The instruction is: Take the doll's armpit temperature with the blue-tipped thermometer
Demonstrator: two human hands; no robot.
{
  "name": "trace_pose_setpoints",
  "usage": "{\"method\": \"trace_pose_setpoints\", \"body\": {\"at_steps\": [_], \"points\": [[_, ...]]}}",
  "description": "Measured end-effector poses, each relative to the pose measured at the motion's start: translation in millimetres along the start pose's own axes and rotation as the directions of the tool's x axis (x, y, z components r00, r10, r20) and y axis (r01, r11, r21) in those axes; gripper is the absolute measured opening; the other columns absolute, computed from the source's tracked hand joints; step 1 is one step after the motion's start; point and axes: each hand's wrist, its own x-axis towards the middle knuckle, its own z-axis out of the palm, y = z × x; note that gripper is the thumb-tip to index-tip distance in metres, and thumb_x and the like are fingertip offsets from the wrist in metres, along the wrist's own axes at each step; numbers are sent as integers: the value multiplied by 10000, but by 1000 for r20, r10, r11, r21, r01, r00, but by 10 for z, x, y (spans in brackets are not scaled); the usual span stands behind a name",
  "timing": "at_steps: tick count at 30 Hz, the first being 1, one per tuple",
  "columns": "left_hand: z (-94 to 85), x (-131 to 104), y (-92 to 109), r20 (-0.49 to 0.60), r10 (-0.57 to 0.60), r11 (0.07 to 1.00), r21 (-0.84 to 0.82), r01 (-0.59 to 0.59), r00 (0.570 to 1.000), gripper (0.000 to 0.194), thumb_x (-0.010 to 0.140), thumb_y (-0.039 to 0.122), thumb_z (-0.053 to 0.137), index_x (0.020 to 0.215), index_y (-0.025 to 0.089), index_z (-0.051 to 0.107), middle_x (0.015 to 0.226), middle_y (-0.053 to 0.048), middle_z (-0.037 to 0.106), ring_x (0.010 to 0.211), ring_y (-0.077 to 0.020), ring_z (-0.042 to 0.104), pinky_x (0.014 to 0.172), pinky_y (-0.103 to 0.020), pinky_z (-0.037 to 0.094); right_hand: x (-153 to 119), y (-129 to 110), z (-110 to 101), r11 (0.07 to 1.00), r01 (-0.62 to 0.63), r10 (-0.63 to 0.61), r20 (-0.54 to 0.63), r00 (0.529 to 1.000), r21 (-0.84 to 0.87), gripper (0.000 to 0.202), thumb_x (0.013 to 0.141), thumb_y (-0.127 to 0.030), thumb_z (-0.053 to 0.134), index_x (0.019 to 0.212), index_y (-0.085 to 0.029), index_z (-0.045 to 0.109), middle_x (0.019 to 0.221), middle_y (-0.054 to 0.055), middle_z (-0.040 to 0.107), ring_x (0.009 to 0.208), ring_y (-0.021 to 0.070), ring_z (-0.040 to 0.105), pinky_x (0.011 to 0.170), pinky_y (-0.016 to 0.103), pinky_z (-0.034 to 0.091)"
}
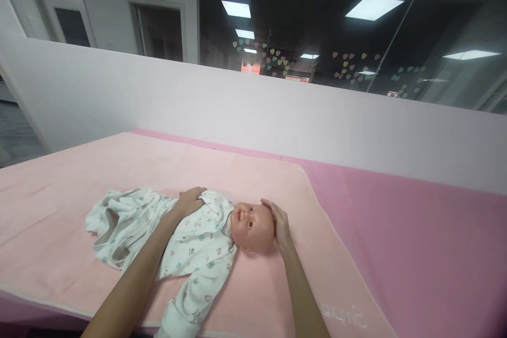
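Observation:
A baby doll (253,228) lies on its back, its bare head to the right. It wears a white long-sleeved suit (194,245) with small printed figures, whose loose leg part spreads flat at the left. My left hand (190,202) reaches across the body and closes over the doll's far arm at the sleeve; the fingertips are partly hidden. Against the crown of the head, my right hand (280,222) is cupped, fingers curved round it. The near sleeve (198,296) stretches toward me, its cuff at the mat's front edge.
Under the doll is a peach mat (130,161) with a pale border, on a pink padded surface (415,243). A low white wall (245,111) runs along the back. Beyond it are a dark window (317,26) with heart stickers and two doorways.

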Motion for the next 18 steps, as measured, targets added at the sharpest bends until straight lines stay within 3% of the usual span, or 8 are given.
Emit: {"method": "trace_pose_setpoints", "body": {"at_steps": [3,8,18], "points": [[-11,-2,18,5,1,1000,0,-1,1000,401,703,299,422,1049,216,606,1127,-64,623,1080,-259,534,900,-328,403,27,16,-13,1000,17,-17,-18,1000,4,434,653,-559,632,871,-193,715,1027,71,675,1065,261,551,944,374,392],[-16,-11,29,-15,15,999,31,-14,1000,432,686,278,402,1060,206,606,1140,-55,621,1086,-246,536,880,-294,412,-13,8,48,999,3,1,79,997,-47,406,643,-523,659,858,-184,721,1003,71,683,1011,264,578,914,369,411],[16,8,-23,-1,17,1000,-2,-17,1000,423,694,285,409,1070,196,582,1124,-73,615,1069,-246,536,927,-329,378,-27,-13,59,999,-10,13,63,998,-38,403,648,-508,654,859,-171,719,999,78,683,1005,258,579,907,357,415]]}}
